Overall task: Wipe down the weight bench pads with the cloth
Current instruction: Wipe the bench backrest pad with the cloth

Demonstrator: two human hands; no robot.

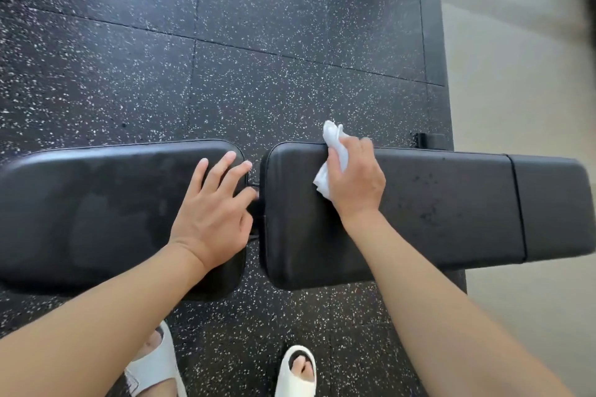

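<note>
A black weight bench lies across the view in two pads with a narrow gap between them. The left pad (96, 203) has faint damp smears. My left hand (214, 209) rests flat on its right end, fingers spread, holding nothing. The longer right pad (451, 209) has small dark spots on its surface and a seam near its right end. My right hand (354, 180) presses a crumpled white cloth (333, 151) against that pad's far edge, near its left end; part of the cloth sticks up past the edge.
Black rubber floor tiles with white speckles (258, 42) surround the bench. A pale smooth floor (516, 90) starts at the right. My feet in white slides (296, 371) stand just in front of the bench. A black frame foot (430, 140) shows behind the right pad.
</note>
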